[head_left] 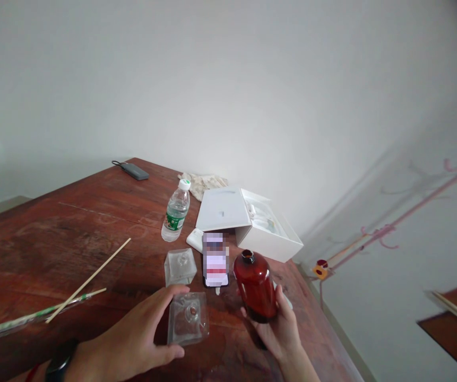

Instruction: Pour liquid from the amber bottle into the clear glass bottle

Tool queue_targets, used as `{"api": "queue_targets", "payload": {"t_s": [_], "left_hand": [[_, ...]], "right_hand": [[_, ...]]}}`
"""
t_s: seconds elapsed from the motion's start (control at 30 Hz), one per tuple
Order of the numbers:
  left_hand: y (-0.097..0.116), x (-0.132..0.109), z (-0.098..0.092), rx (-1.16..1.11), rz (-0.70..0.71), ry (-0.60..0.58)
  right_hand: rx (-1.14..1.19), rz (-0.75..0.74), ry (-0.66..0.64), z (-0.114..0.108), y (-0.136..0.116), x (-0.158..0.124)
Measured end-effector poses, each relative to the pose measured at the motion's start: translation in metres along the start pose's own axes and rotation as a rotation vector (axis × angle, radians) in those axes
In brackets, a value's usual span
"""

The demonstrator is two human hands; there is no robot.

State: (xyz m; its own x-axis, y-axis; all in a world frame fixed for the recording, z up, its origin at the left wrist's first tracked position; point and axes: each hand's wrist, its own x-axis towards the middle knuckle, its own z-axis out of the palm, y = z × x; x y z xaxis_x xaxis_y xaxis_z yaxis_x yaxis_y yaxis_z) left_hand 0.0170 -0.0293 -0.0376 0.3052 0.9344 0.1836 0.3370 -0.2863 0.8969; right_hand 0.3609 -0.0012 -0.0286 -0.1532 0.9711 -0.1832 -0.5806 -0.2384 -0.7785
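Observation:
My left hand spans a clear, square plastic packing piece, with the index finger at its far edge and the thumb at its near edge. How firmly the fingers press is hard to see. Just beyond stands a similar clear plastic piece. On the right, my right hand holds a brown glass bottle around its lower part. The bottle has an uncapped neck and leans slightly left. Behind it, a phone with a lit, blurred screen lies on the table.
An open white box sits at the back by the wall, near a water bottle and a cloth. Wooden sticks and a long wrapped packet lie left. A grey device rests at the far corner.

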Motion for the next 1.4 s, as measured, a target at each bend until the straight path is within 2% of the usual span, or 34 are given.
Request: {"api": "queue_targets", "payload": {"t_s": [0.13,0.37,0.53,0.8,0.93,1.03,1.1,1.23,1.4], "left_hand": [[-0.005,-0.001,0.0,-0.013,0.031,-0.003],[-0.007,0.002,0.0,0.043,0.106,-0.014],[-0.01,0.001,0.0,0.06,0.121,-0.009],[-0.008,0.0,-0.001,0.046,0.139,-0.022],[-0.008,0.001,0.0,0.062,0.155,-0.032],[-0.008,0.002,0.0,0.054,0.167,-0.039],[-0.007,0.003,0.0,0.035,0.159,-0.055],[-0.001,0.002,0.0,0.014,0.071,-0.023],[0.003,0.002,-0.003,-0.015,0.048,0.05]], "right_hand": [[0.046,-0.052,0.076,0.003,-0.002,0.002],[0.035,-0.097,0.09,0.003,0.009,-0.003],[0.021,-0.105,0.076,0.004,0.006,-0.003],[-0.071,-0.004,0.024,-0.003,-0.002,0.0],[-0.077,-0.045,0.077,0.011,0.003,-0.004],[-0.106,-0.094,0.008,0.025,0.004,-0.007],[-0.135,-0.124,-0.026,0.031,0.003,-0.008],[-0.163,-0.184,0.023,0.032,0.003,-0.006],[-0.186,-0.151,0.043,0.028,0.004,-0.004]]}}
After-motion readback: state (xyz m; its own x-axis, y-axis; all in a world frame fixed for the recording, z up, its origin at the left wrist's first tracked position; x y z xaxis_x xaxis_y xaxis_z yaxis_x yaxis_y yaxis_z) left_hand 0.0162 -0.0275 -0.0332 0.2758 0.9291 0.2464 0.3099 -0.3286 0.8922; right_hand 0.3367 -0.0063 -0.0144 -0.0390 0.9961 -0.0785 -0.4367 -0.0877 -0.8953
